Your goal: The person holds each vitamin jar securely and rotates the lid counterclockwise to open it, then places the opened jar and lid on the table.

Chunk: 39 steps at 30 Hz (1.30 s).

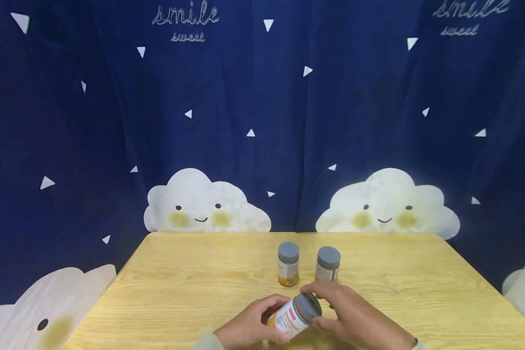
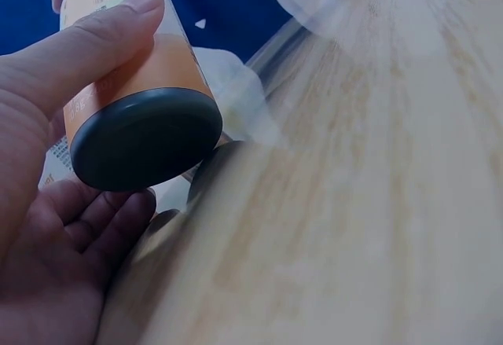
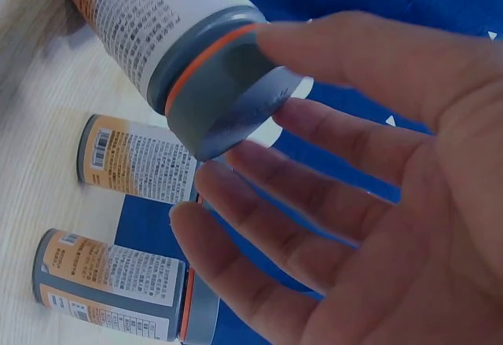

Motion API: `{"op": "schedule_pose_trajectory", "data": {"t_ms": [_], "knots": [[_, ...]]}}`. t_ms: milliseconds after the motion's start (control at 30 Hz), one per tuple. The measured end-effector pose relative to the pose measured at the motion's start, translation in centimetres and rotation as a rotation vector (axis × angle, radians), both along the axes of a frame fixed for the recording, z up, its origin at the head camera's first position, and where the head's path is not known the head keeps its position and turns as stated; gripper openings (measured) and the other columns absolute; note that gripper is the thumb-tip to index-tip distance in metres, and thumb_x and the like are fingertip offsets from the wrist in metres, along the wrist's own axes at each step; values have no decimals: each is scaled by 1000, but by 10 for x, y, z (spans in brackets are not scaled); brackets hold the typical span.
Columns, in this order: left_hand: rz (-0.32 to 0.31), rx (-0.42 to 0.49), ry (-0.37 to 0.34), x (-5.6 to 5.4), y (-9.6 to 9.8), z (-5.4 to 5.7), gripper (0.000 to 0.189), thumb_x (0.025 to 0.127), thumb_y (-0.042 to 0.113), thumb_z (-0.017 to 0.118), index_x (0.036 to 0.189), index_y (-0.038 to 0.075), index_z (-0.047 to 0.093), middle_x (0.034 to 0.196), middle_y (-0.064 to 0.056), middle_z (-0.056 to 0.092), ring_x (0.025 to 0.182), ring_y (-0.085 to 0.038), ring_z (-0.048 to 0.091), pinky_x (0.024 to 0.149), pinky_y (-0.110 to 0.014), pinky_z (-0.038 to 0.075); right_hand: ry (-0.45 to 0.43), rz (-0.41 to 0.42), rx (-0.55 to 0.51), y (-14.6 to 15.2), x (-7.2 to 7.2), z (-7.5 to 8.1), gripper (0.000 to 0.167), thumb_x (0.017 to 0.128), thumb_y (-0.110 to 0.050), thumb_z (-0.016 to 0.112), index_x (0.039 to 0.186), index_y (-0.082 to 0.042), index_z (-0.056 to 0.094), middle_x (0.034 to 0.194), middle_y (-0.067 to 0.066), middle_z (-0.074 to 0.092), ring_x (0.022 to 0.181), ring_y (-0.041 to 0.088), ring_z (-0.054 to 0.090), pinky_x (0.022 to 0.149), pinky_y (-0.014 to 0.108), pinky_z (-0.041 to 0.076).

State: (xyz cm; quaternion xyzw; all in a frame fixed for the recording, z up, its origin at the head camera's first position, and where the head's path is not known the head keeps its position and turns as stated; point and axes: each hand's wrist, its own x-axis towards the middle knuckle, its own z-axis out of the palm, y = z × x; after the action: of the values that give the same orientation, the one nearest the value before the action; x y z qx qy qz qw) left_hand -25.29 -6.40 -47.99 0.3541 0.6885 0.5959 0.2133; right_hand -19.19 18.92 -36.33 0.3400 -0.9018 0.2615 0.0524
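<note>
My left hand [image 1: 250, 324] grips a supplement bottle [image 1: 288, 320] with a white and orange label, its thumb across the label in the left wrist view. The bottle is tilted, its dark base [image 2: 149, 141] facing that camera and its grey lid [image 1: 308, 306] pointing up to the right. My right hand [image 1: 354, 313] pinches the lid between thumb and fingertips; the lid [image 3: 228, 86] has an orange ring below it. Behind the hands stand two similar grey-lidded bottles, a left one [image 1: 288, 267] and a right one [image 1: 327, 267], the latter partly hidden by my right hand.
A light wood-grain table [image 1: 192, 277] lies under the bottles. Beyond its far edge hangs a dark blue curtain [image 1: 284, 97] printed with white triangles and smiling clouds.
</note>
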Motion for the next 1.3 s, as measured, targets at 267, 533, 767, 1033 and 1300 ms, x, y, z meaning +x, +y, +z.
{"op": "schedule_pose_trajectory", "data": {"t_ms": [267, 533, 767, 1033, 1300], "knots": [[2, -11, 6, 0, 0, -1, 58, 84, 29, 75, 136, 19, 50, 120, 4, 61, 106, -12, 58, 90, -26, 47, 19, -193, -17, -5, 2, 0, 41, 90, -53, 60, 116, -20, 64, 106, -11, 65, 87, 9, 61, 69, 29, 51], [-25, 23, 15, 0, 1, -1, 57, 84, 29, 76, 135, 20, 51, 122, 3, 61, 106, -12, 59, 90, -27, 48, -55, -308, 26, -11, -1, -2, 46, 88, -59, 57, 98, -16, 69, 64, -15, 55, 54, -1, 46, 48, 23, 38], [-24, 26, 45, -3, 2, -1, 57, 84, 28, 76, 134, 20, 52, 122, 2, 61, 105, -13, 59, 90, -27, 48, -82, -313, 19, -11, -1, -2, 42, 87, -61, 57, 91, -20, 68, 61, -14, 52, 51, 1, 44, 46, 24, 37], [-10, -7, 37, -2, 2, 0, 57, 83, 29, 77, 134, 21, 52, 122, 4, 61, 107, -12, 58, 91, -26, 46, -52, -121, -23, -4, 0, -1, 24, 91, -43, 64, 105, -22, 64, 84, -17, 57, 74, 1, 53, 63, 25, 48], [-14, -3, 12, -2, 0, 0, 56, 84, 27, 76, 134, 21, 52, 123, 3, 60, 108, -13, 58, 91, -26, 47, -84, -45, 34, -2, 2, 4, 34, 87, -33, 71, 119, -27, 61, 111, -19, 59, 100, 7, 56, 86, 36, 50]]}}
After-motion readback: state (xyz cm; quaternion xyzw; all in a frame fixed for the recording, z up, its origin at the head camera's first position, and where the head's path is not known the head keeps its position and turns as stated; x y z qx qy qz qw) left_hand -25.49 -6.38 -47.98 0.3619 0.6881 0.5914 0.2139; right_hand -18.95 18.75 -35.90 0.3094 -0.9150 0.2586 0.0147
